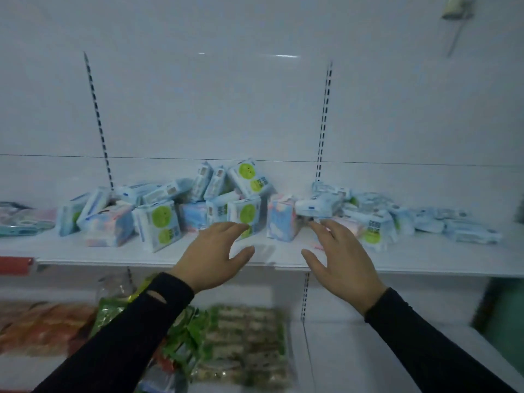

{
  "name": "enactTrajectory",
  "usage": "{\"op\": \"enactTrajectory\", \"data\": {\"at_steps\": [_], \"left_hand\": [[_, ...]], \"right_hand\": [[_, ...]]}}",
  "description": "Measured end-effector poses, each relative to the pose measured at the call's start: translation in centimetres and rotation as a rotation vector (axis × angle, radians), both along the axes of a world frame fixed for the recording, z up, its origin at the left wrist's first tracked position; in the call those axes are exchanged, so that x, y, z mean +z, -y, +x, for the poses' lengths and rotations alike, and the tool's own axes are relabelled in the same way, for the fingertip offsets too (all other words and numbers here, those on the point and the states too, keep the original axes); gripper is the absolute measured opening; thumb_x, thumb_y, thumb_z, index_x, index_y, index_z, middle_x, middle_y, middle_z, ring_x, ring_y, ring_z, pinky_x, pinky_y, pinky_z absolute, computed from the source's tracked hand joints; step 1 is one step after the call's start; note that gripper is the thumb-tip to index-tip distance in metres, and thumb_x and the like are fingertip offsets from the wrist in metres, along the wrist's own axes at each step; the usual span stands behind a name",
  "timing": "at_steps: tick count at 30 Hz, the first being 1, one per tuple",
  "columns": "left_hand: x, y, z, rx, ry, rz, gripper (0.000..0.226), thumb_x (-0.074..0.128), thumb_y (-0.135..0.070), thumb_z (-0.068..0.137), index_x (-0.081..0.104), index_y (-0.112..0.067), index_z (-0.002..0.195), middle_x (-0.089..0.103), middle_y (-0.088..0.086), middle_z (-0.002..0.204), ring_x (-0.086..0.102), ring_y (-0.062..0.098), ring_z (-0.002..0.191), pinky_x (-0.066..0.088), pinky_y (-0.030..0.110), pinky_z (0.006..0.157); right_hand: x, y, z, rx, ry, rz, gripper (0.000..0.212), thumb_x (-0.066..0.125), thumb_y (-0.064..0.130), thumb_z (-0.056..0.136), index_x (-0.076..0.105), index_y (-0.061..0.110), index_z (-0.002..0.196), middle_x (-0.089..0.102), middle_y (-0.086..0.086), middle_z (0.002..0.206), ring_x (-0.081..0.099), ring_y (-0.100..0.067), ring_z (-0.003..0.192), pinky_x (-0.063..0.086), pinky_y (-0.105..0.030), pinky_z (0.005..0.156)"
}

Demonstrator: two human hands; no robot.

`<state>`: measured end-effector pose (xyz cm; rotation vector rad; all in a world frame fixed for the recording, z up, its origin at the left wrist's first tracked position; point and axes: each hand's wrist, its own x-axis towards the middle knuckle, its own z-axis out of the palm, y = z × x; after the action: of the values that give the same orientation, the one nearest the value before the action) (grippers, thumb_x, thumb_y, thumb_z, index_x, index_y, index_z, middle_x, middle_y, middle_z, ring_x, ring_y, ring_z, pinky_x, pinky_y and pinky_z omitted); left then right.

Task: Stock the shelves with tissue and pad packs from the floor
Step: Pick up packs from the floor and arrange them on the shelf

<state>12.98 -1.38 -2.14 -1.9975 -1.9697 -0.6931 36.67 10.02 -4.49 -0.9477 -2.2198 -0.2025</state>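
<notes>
Here both grips are empty with fingers spread: the left hand [215,255] and right hand [341,260] hover over the front edge of the white shelf [283,258], just before the tissue and pad packs [246,212] heaped along its back

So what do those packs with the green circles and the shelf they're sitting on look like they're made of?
Green-circle packs: thin, glossy plastic film over something soft, judging by the crinkled, sheeny wrap. Shelf: probably white painted metal, smooth and slightly reflective, with slotted uprights behind; the blur leaves that open.
</notes>
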Motion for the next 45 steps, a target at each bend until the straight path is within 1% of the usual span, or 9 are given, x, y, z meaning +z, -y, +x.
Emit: {"op": "enactTrajectory", "data": {"at_steps": [5,9,16,19,22,30,36,40,45], "left_hand": [[1.0,-7.0,2.5,-0.026,-0.055,-0.006,0.062,0.042,-0.058,0.088,0.047,-0.021,0.137,0.056,0.000,0.130,0.049,0.020,0.119,0.039,0.030,0.096],[1.7,-12.4,3.0,-0.035,-0.077,-0.015,0.055,0.049,-0.051,0.088,0.049,-0.020,0.133,0.058,0.004,0.119,0.052,0.024,0.111,0.042,0.034,0.090],[1.9,-20.8,2.7,0.022,-0.045,-0.096,0.063,0.053,-0.050,0.087,0.037,-0.023,0.142,0.041,0.014,0.137,0.041,0.036,0.123,0.035,0.041,0.103],[1.5,-22.7,2.2,0.023,-0.082,-0.161,0.045,0.049,-0.043,0.089,0.045,-0.020,0.128,0.049,0.014,0.121,0.046,0.037,0.114,0.038,0.041,0.095],[2.3,-22.9,0.6,-0.016,-0.139,-0.204,0.041,0.051,-0.034,0.086,0.047,-0.018,0.124,0.053,0.014,0.115,0.049,0.032,0.108,0.037,0.036,0.094],[6.9,-21.4,-2.2,0.059,-0.248,-0.311,0.039,0.055,-0.027,0.084,0.054,-0.020,0.122,0.058,0.006,0.117,0.053,0.024,0.107,0.045,0.034,0.088],[5.8,-22.9,0.3,-0.131,-0.096,-0.155,0.041,0.048,-0.044,0.091,0.056,-0.023,0.126,0.059,0.003,0.123,0.052,0.020,0.113,0.042,0.035,0.097],[4.0,-23.9,3.1,-0.163,-0.285,-0.459,0.061,0.028,-0.067,0.077,0.059,-0.033,0.117,0.063,0.002,0.113,0.056,0.023,0.103,0.045,0.040,0.092],[5.0,-25.1,4.4,-0.095,-0.274,-0.535,0.040,0.046,-0.045,0.084,0.061,-0.031,0.119,0.062,-0.002,0.115,0.056,0.019,0.101,0.044,0.029,0.089]], "right_hand": [[0.5,-5.3,2.4,-0.029,0.010,-0.048,0.062,0.039,0.054,0.086,0.052,0.014,0.132,0.052,-0.010,0.133,0.048,-0.029,0.122,0.043,-0.041,0.101],[1.5,-9.1,2.5,-0.056,0.034,-0.035,0.053,0.058,0.041,0.088,0.051,0.013,0.133,0.051,-0.010,0.134,0.048,-0.029,0.123,0.041,-0.040,0.101],[2.6,-14.3,-1.4,-0.066,0.133,-0.086,0.066,0.057,0.044,0.088,0.035,0.019,0.145,0.036,-0.008,0.148,0.032,-0.026,0.135,0.027,-0.035,0.111],[2.5,-16.0,-2.3,-0.059,0.093,-0.147,0.057,0.054,0.041,0.087,0.043,0.019,0.139,0.045,-0.004,0.137,0.042,-0.023,0.124,0.032,-0.031,0.103],[2.0,-17.0,-2.2,-0.007,0.059,-0.116,0.053,0.046,0.043,0.087,0.051,0.018,0.134,0.052,-0.001,0.130,0.049,-0.022,0.117,0.040,-0.032,0.099],[3.0,-17.3,-1.6,0.337,0.318,-0.181,0.056,0.050,0.050,0.091,0.032,0.042,0.144,0.029,0.018,0.151,0.022,0.009,0.134,0.020,-0.015,0.111],[3.8,-17.4,-0.9,0.406,0.374,-0.281,0.056,0.053,0.047,0.093,0.030,0.036,0.142,0.034,0.010,0.146,0.037,-0.003,0.127,0.034,-0.023,0.105],[5.8,-19.2,1.4,0.317,0.252,-0.226,0.053,0.045,0.051,0.095,0.033,0.035,0.144,0.040,0.013,0.145,0.039,-0.001,0.127,0.029,-0.015,0.101],[7.1,-25.3,1.8,0.112,0.199,-0.136,0.059,0.053,0.050,0.091,0.039,0.025,0.142,0.040,0.000,0.143,0.044,-0.017,0.125,0.038,-0.030,0.103]]}}
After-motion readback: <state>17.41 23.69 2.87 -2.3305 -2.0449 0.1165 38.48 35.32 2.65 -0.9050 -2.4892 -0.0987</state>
